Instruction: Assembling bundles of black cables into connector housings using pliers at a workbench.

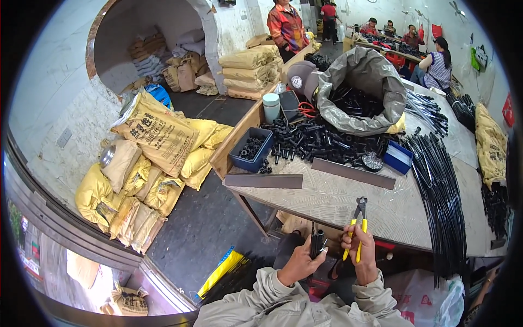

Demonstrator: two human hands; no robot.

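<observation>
My right hand [363, 249] grips yellow-handled end-cutting pliers [361, 207], their metal jaws pointing up in front of the table's near edge. To its left, my left hand [300, 262] is closed around several thin black rods with black tubular ends [317, 241]; a shiny bit shows by the thumb. The pliers and the rods are apart. Beyond both hands, short black tubular plastic parts [305, 139] lie heaped on the worktable [332, 199]. A small dish of shiny metal bits [372, 161] stands beside an open blue box [398, 157].
A dark blue bin of black rings [251, 150] stands at the table's left. Long black rods [436, 196] overhang its right front edge. A grey sack [362, 87] holds more black parts. Yellow sacks [155, 133] are stacked on the floor at left. Other people [436, 68] sit further back.
</observation>
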